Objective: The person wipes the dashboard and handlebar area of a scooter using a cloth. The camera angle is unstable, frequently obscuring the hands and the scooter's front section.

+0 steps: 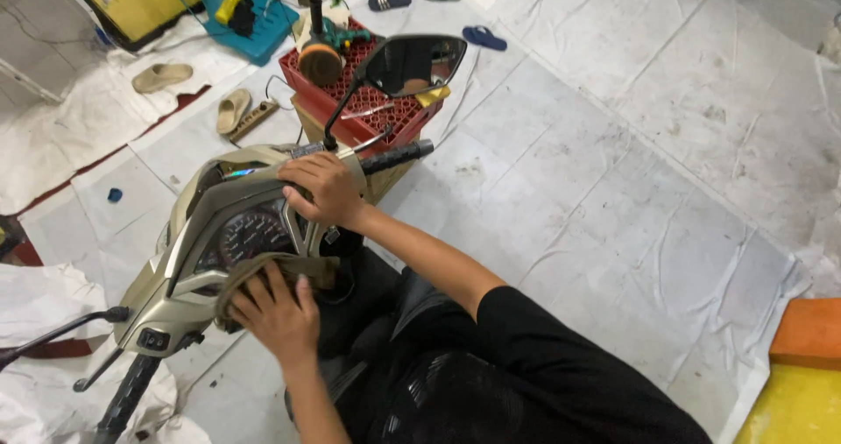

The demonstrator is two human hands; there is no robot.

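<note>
Scooter dashboard [241,234] near the left, left hand [276,313] pressing a brown cloth [263,273] flat on its near edge, right hand [324,188] gripping its far edge, red crate [368,102] of tools beyond, black mirror [412,63] above.

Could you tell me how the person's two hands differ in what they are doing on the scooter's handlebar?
The left hand presses a brownish cloth against the scooter's dash cover, while the right hand is bare and holds no cloth. The left hand lies flat with fingers spread; the right hand curls over the cover's upper edge near the black grip. Both rest on the same beige handlebar housing, either side of the speedometer.
</note>
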